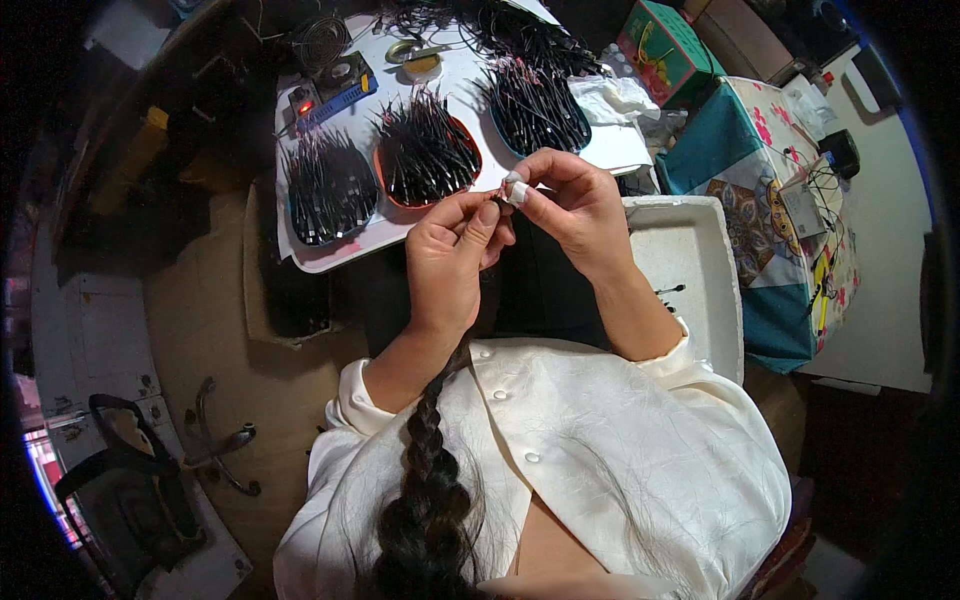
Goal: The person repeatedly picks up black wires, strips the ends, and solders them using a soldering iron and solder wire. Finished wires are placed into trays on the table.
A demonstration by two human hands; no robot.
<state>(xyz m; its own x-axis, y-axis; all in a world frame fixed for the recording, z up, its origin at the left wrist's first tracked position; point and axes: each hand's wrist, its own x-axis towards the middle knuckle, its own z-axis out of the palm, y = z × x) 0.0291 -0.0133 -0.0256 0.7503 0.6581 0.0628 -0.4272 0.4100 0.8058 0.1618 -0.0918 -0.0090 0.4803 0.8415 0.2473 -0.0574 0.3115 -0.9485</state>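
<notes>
Both hands were observed close together just beyond the near edge of the white tabletop. A thin wire with a reddish end was pinched between thumb and fingertips of the left hand and of the right hand; its remainder was hidden by the fingers. A white wrapping was noted on the right thumb. Beyond the hands, bundles of black cables were held upright in three containers: a dark bluish container at left, an orange-red container in the middle and a teal container at right. Behind the left container, a small device with a lit red lamp was recorded. A white foam box was positioned to the right of the hands.
</notes>
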